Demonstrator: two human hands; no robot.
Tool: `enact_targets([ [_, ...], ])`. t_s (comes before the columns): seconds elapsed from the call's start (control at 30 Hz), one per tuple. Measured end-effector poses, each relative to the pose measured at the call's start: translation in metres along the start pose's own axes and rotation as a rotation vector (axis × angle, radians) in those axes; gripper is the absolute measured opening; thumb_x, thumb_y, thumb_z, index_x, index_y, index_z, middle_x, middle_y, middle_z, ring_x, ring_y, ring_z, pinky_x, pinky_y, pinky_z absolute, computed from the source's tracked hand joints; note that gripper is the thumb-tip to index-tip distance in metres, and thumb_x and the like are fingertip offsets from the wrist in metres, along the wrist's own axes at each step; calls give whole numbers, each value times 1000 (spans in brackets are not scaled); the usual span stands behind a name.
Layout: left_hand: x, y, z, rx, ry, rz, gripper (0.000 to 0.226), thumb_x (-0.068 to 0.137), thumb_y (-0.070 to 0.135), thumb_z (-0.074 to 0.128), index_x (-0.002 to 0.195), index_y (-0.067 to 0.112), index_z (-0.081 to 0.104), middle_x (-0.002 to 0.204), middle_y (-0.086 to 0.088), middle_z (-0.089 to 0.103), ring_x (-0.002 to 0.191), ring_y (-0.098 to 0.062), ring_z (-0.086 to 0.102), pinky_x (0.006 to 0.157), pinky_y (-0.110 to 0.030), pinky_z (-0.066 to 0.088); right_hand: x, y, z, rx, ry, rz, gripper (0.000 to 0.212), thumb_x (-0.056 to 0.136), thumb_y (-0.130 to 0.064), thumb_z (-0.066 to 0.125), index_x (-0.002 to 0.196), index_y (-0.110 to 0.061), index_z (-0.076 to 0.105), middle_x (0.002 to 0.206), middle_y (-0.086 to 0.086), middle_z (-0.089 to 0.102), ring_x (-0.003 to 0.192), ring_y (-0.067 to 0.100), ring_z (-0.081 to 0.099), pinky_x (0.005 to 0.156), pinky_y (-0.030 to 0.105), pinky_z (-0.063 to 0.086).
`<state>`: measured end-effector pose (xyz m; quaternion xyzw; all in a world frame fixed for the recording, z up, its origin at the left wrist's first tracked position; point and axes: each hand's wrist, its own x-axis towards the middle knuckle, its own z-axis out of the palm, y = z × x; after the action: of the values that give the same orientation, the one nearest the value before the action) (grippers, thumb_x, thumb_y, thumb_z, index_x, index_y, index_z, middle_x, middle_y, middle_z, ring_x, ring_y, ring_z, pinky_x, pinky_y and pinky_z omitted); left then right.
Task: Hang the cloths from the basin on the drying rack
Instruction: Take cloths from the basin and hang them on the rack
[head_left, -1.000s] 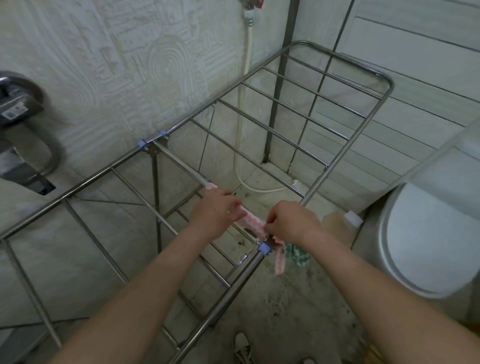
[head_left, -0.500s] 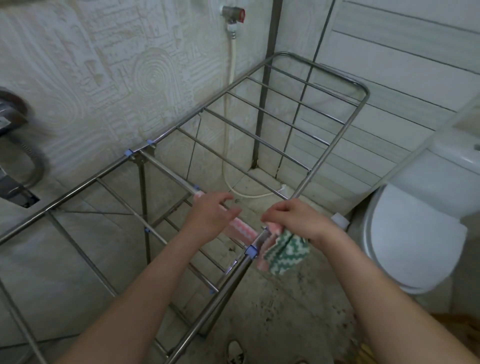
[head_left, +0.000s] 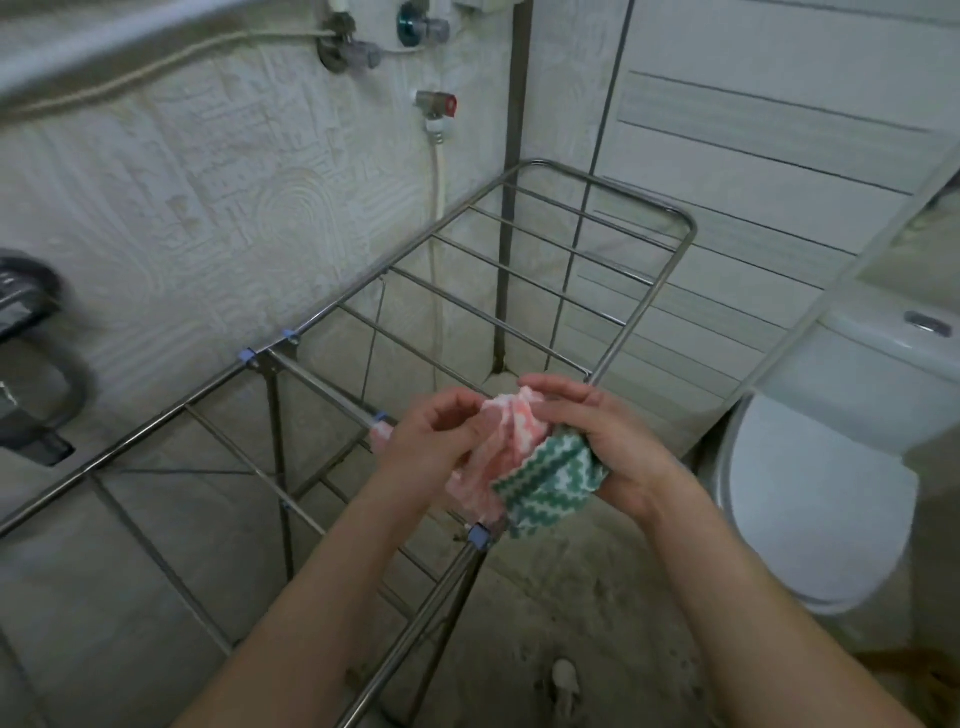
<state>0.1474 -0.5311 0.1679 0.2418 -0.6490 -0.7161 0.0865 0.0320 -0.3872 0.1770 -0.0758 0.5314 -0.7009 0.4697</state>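
Left hand (head_left: 434, 441) pinches pink cloth (head_left: 511, 441), fingers curled at its edge. Right hand (head_left: 610, 441) grips green cloth (head_left: 550, 486), fingertips also on top of pink one. Both cloths bunched together between hands, just above near rail of drying rack (head_left: 641, 306). Step, likely: separating cloths for hanging. Next: pull one free, spread over bar. Basin not in view.

One view only, head-worn, wide-angle. Camera is looking forward and down, sitting close above the left hand (head_left: 431, 439) and right hand (head_left: 615, 441), and is facing the drying rack (head_left: 643, 306) toward the wall corner (head_left: 511, 130).
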Motion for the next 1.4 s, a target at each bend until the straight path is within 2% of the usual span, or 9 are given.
enact_targets([
  [0.17, 14, 31, 7, 45, 129, 131, 14, 88, 22, 62, 77, 27, 68, 75, 0, 65, 71, -17, 58, 64, -34, 50, 18, -30, -14, -368, 15, -101, 31, 82, 7, 54, 99, -12, 72, 94, 7, 73, 88, 26, 65, 79, 35, 54],
  [0.3, 34, 59, 16, 247, 88, 330, 11, 87, 15, 64, 82, 24, 68, 68, 3, 60, 61, -5, 51, 56, -16, 43, 30, -74, -19, -773, -160, -212, 43, 81, -36, 71, 122, -44, 58, 117, -13, 67, 115, 8, 58, 97, 38, 44],
  [0.37, 46, 68, 18, 333, 69, 396, 13, 84, 14, 67, 82, 27, 69, 63, 13, 58, 59, -2, 49, 57, -14, 40, 39, -91, -14, -1004, -233, -293, 58, 76, -33, 77, 127, -47, 52, 114, -14, 66, 112, -2, 57, 92, 26, 46],
  [0.5, 73, 75, 12, 535, 137, 459, 7, 82, 21, 71, 89, 20, 71, 63, 10, 55, 60, -6, 49, 61, -25, 40, 71, -111, -16, -1334, -201, -457, 20, 80, -24, 74, 100, -27, 72, 90, -7, 69, 84, 14, 65, 75, 36, 56],
  [0.8, 87, 65, -31, 940, -65, 38, 12, 78, 22, 76, 79, 13, 69, 66, 4, 58, 58, -7, 48, 57, -26, 38, 91, -121, -36, -1305, -305, -360, 10, 87, -29, 65, 89, -24, 74, 81, -8, 70, 75, 6, 64, 64, 20, 51],
  [1.0, 104, 37, -67, 1081, 380, 115, 6, 77, 14, 69, 78, 19, 66, 82, 1, 64, 77, -19, 59, 66, -29, 41, 97, -78, -23, -940, -380, -213, 21, 91, -31, 61, 91, -16, 76, 90, 13, 73, 89, 32, 68, 86, 46, 52],
  [1.2, 131, 0, -47, 992, 613, 161, 16, 85, 11, 56, 98, 18, 63, 93, -1, 68, 84, -21, 61, 71, -28, 43, 113, -26, -61, -907, -49, -66, 26, 90, -31, 61, 86, -8, 74, 80, 14, 72, 71, 27, 65, 71, 37, 52],
  [1.3, 158, -26, -25, 758, 551, 21, 19, 79, 10, 54, 90, 21, 65, 86, -5, 71, 77, -24, 69, 76, -39, 56, 121, -7, -83, -1043, 166, -49, 28, 90, -25, 57, 73, -7, 70, 65, 7, 68, 46, 8, 50, 49, 23, 35],
  [1.4, 181, -46, -11, 595, 592, -64, 16, 74, 7, 55, 78, 20, 64, 76, -8, 70, 72, -27, 68, 71, -43, 58, 129, 3, -99, -1178, 261, -27, 29, 89, -26, 54, 72, -7, 68, 64, 8, 66, 57, 18, 63, 48, 25, 36],
])
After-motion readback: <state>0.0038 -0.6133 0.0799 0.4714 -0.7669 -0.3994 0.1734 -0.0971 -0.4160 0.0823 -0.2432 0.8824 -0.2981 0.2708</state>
